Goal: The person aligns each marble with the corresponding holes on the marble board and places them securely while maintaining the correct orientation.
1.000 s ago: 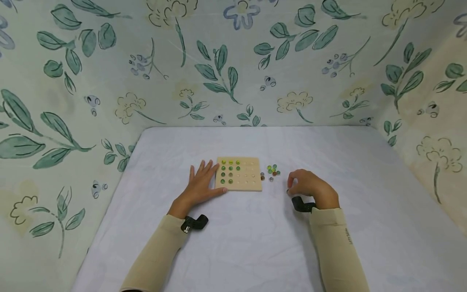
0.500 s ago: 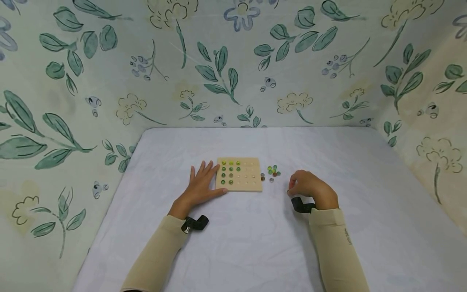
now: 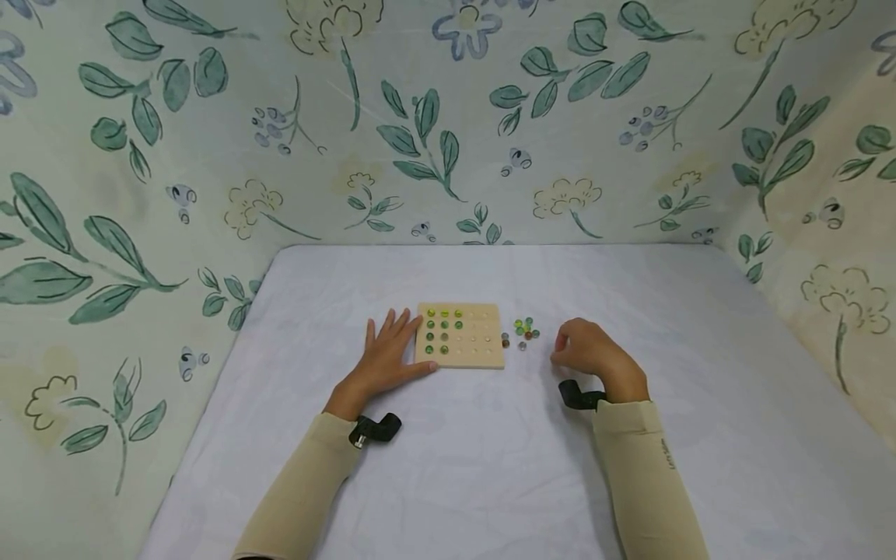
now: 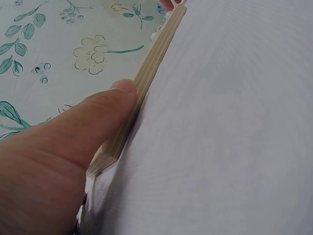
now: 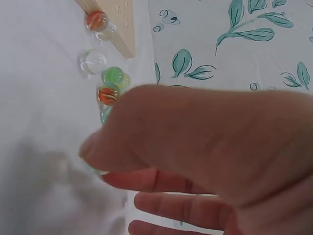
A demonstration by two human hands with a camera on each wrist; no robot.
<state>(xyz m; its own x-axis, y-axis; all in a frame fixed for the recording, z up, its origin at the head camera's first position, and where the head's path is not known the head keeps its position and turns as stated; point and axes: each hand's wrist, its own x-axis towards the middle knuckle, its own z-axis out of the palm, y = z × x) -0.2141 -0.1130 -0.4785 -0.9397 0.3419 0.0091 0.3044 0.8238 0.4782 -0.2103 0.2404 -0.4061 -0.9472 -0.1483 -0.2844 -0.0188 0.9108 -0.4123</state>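
Note:
A pale wooden board (image 3: 467, 362) with rows of holes lies on the white cloth, green and yellow-green marbles (image 3: 444, 325) filling its left side. My left hand (image 3: 378, 362) is spread flat against the board's left end; its thumb (image 4: 115, 100) presses the near edge in the left wrist view. To the right of the board, my right hand (image 3: 598, 358) pinches a marble (image 5: 93, 169) between thumb and index finger. Only a greenish clear sliver of that marble shows under the thumb tip. Its other fingers are loosely bent.
Between board and right hand lies a loose cluster of marbles (image 3: 527, 328), green, clear and orange-red. An orange-swirled marble (image 5: 97, 21) and a clear one sit close by the board's right edge. Leaf-patterned fabric (image 3: 448, 155) stands behind and beside the cloth-covered table (image 3: 448, 482).
My right hand has lifted slightly, its fingertips rising a little and shifting up in the head view. The left hand stays on the board, and the marbles in the board look the same.

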